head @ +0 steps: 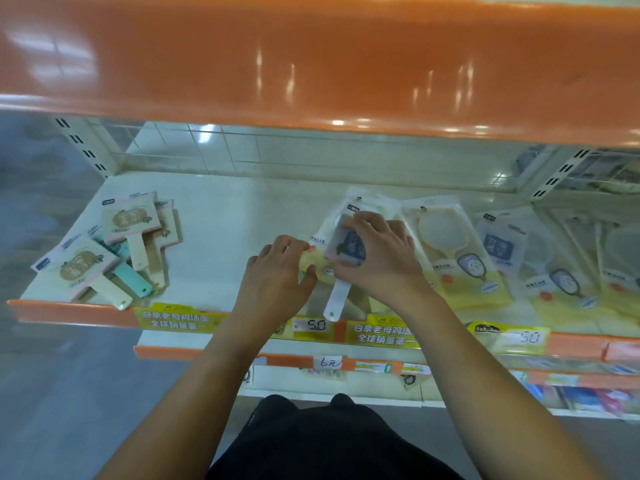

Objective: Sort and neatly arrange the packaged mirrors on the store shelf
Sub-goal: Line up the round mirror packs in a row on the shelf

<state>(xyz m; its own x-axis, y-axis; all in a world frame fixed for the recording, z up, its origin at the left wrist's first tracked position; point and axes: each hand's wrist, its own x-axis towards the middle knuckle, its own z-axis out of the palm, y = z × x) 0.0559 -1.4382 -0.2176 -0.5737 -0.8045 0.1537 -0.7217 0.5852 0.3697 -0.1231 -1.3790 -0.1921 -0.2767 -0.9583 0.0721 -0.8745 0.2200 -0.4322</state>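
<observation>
Because it belongs with the square ones, my right hand (375, 251) grips the blue-card mirror (346, 252) above the bagged mirrors (446, 244) mid-shelf, while my left hand (280, 268), fingers relaxed, steadies the bag edge.

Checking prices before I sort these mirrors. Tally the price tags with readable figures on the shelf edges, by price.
5.0 tags: 2, both on the upper shelf edge
6元 tag: 1, on the shelf edge below
Total: 3
</observation>
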